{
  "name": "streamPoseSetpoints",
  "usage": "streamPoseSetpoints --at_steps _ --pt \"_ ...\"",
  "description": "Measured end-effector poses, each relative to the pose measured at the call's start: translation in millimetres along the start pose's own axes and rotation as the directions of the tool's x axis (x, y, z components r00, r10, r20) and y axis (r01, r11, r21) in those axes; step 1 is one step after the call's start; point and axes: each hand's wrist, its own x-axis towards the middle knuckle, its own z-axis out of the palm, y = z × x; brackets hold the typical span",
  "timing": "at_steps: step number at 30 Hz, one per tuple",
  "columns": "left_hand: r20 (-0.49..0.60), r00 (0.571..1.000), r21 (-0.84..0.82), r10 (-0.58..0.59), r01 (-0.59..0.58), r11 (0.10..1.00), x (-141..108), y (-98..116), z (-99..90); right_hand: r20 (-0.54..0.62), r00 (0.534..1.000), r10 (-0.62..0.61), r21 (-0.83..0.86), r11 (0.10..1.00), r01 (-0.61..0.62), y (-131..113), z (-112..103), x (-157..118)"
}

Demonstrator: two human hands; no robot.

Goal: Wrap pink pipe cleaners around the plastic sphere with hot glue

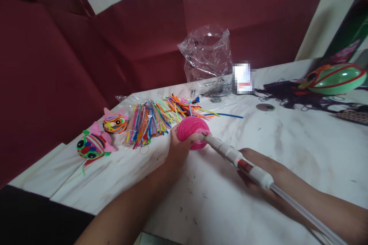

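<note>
My left hand (181, 141) holds a round pink ball (193, 127) with ridged, string-like rows around it, above the white table. My right hand (247, 164) is wrapped round a white glue gun (227, 151), whose nozzle points at the lower right side of the ball. A clear glue stick (304, 206) runs out of the gun's back end toward the lower right. Whether the nozzle touches the ball is hard to tell.
Colourful pipe cleaners (149, 122) lie behind my left hand. Two decorated fish-like figures (93, 145) sit at the left. A clear plastic bag (208, 55) stands at the back. Purple strings (287, 93) and a green balloon-like object (340, 78) lie at the right.
</note>
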Motion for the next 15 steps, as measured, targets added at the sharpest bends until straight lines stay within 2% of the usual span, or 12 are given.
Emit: streamPoseSetpoints --at_steps 3,8,15 --pt "0.017 1.0 0.004 0.0 0.0 1.0 0.2 -0.1 -0.1 0.018 0.999 -0.04 -0.045 0.998 0.041 0.0 0.3 0.2" --pt "0.03 1.0 0.002 0.0 -0.001 1.0 1.2 -0.4 -0.8 0.039 0.999 0.02 0.016 1.0 -0.021 -4.2 -1.1 1.0" --pt "0.019 1.0 -0.009 -0.01 0.01 1.0 -0.8 2.1 1.0 0.053 0.998 0.021 0.063 0.998 -0.025 -7.5 -3.4 1.1"
